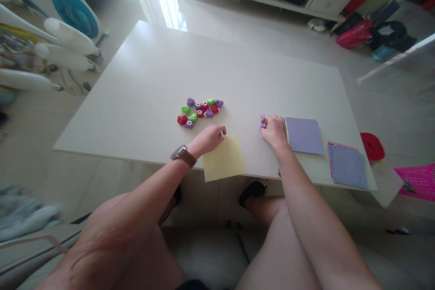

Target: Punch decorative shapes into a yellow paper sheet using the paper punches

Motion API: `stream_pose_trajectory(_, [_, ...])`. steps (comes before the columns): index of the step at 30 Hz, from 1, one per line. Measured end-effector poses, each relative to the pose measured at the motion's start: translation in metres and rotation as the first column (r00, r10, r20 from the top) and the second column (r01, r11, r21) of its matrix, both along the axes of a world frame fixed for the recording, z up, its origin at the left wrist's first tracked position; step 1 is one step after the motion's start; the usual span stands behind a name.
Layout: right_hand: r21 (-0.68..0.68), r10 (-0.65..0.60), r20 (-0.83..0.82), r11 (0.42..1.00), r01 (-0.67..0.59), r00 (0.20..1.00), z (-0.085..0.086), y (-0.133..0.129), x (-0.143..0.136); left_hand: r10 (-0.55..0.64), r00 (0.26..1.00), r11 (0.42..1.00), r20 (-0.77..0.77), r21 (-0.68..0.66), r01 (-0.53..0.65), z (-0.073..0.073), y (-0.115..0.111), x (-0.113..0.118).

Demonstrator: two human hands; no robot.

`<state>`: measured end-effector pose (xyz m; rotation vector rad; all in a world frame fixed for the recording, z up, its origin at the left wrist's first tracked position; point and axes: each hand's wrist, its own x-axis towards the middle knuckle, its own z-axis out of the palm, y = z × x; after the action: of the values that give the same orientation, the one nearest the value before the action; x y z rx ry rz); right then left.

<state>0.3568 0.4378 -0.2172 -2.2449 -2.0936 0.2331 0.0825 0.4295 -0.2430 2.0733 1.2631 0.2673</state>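
My left hand (210, 138), with a watch on its wrist, rests at the upper left corner of a yellow paper sheet (224, 161), its fingers curled; whether they pinch anything is too small to tell. The sheet hangs slightly over the table's near edge. Beyond it lies a cluster of small purple, green and red pieces (200, 113). On the right, my right hand (273, 130) has its fingers closed around a small purple piece (262, 124) at the tabletop. A stack of purple paper (305, 136) lies right beside that hand.
A white table (170, 63) spans the middle. Blue-grey sheets (348, 165) with a red edge lie near its right corner. Beyond the right edge are a red object (372, 146) and a pink basket (416, 182). A blue and white fan (64, 7) stands at the far left.
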Motion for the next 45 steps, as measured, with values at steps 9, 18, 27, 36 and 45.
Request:
stream_pose_trajectory(9, [0.118, 0.065, -0.099, 0.992, -0.054, 0.993, 0.002, 0.0, -0.015, 0.202, 0.971, 0.945, -0.127, 0.285, -0.159, 0.031, 0.001, -0.011])
stream_pose_trajectory(18, [0.129, 0.094, -0.164, 0.989, -0.073, 0.982, 0.004, -0.001, -0.016, 0.349, 0.88, 0.931, -0.324, 0.227, -0.285, 0.04, 0.011, -0.06])
stream_pose_trajectory(27, [0.155, 0.141, -0.278, 0.983, -0.1, 0.95, 0.002, -0.001, -0.021, 0.33, 0.898, 0.936, -0.29, 0.228, -0.269, 0.04, 0.016, -0.068])
stream_pose_trajectory(36, [0.06, 0.165, -0.571, 0.985, -0.159, 0.804, 0.015, -0.006, -0.046, 0.093, 0.992, 0.985, 0.083, 0.136, -0.103, 0.041, 0.012, -0.048])
stream_pose_trajectory(45, [-0.209, -0.076, -0.956, 0.855, -0.475, 0.283, 0.004, -0.012, -0.066, -0.154, 0.827, 0.986, 0.541, 0.135, 0.096, 0.046, -0.001, -0.001])
